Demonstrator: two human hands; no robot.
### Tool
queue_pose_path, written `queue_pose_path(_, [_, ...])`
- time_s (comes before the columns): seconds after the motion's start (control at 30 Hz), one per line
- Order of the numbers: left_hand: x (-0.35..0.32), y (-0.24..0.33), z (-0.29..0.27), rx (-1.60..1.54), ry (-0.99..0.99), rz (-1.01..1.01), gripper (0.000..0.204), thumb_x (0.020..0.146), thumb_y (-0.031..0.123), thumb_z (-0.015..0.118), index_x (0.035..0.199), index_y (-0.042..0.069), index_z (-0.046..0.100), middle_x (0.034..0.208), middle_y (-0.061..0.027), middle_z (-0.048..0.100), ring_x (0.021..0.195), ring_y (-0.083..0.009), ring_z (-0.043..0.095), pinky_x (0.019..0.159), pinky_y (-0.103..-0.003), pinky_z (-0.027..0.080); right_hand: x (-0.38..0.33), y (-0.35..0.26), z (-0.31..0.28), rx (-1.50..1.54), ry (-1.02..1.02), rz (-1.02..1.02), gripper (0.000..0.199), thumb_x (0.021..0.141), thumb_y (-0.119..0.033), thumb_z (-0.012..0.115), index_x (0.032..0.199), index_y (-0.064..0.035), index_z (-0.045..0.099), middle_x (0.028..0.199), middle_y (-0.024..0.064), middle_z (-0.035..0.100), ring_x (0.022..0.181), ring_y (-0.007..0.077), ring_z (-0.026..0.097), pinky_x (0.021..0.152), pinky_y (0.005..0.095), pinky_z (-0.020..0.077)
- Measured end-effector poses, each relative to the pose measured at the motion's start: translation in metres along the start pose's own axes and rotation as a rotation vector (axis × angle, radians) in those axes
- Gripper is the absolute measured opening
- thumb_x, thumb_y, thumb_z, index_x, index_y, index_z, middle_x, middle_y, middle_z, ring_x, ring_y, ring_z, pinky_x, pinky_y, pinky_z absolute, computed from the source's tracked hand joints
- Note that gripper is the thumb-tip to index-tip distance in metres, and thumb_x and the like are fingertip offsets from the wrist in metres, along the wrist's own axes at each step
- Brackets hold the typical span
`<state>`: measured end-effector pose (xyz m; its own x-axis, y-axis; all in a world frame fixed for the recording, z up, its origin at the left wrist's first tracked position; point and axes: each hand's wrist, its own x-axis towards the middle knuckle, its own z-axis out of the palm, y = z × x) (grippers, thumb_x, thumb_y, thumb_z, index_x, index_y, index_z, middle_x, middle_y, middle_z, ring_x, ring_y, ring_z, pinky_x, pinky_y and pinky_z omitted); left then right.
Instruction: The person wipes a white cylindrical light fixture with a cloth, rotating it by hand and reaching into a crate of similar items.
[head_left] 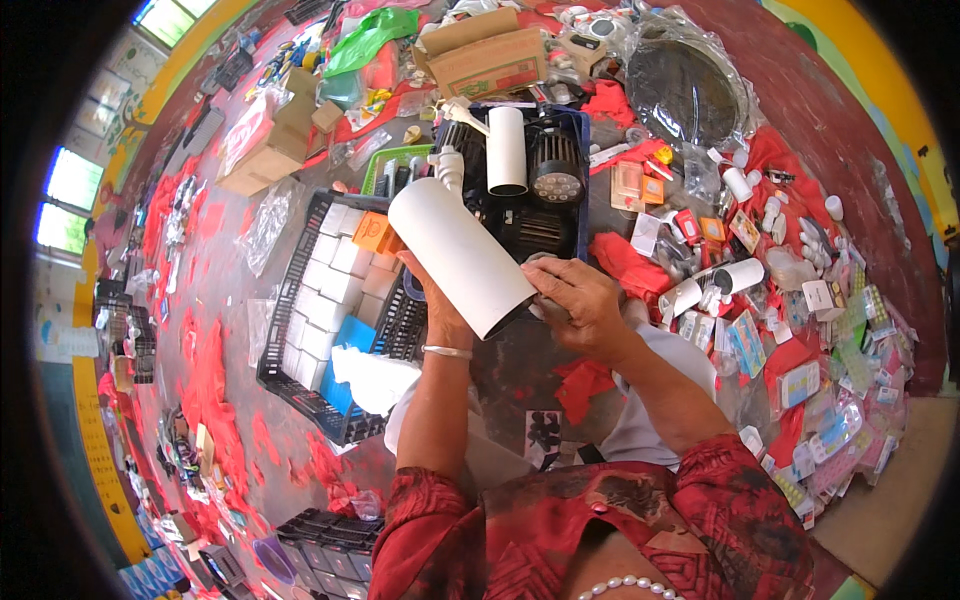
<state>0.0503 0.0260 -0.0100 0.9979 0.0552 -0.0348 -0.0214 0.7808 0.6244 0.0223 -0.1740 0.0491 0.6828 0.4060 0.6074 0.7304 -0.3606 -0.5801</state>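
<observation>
A white cylinder lamp housing (460,255) slants across the middle of the view, its dark open end toward the lower right. My left hand (440,310) is wrapped round its left side and underside, with most fingers hidden behind it; a bracelet is on that wrist. At the lower right end, my right hand (575,298) is closed on a pale crumpled cloth (541,268) that touches the housing near its rim. Beyond it, a dark blue crate (583,215) holds another white cylinder lamp (506,150) and black finned lamps (556,165).
To the left stands a black plastic crate (268,370) of small white boxes, an orange box (375,234) and a blue piece. Cardboard boxes (480,60) lie farther back. Packets, lamps and red cloth scraps (630,265) cover the floor at right, near a large plastic-wrapped round object (690,90).
</observation>
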Motion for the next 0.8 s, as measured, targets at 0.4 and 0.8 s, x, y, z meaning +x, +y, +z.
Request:
queue_pose_path(0.4, [-0.018, 0.007, 0.017, -0.085, -0.103, -0.172, 0.087, 0.08, 0.069, 0.039, 0.132, 0.0, 0.034, 0.121, -0.021, 0.05, 0.107, -0.0305, 0.053, 0.086, -0.044, 0.048, 0.004, -0.004, -0.013, 0.052, -0.164, -0.104, 0.039, 0.069, -0.01, 0.066, 0.107, -0.0112, 0.061, 0.103, 0.0078, 0.061, 0.085, 0.0245, 0.059, 0.071, 0.0333, 0.0469])
queue_pose_path(0.8, [-0.042, -0.011, 0.03, -0.077, -0.04, -0.306, 0.07, 0.078, 0.055, 0.051, 0.128, 0.006, 0.042, 0.114, -0.0159, 0.056, 0.099, -0.0298, 0.058, 0.085, -0.043, 0.049, 0.086, -0.005, 0.021, 0.043, 0.119, -0.01, 0.038, 0.07, -0.019, 0.069, 0.107, -0.0153, 0.06, 0.106, 0.0095, 0.056, 0.1, 0.032, 0.051, 0.09, 0.0406, 0.0363])
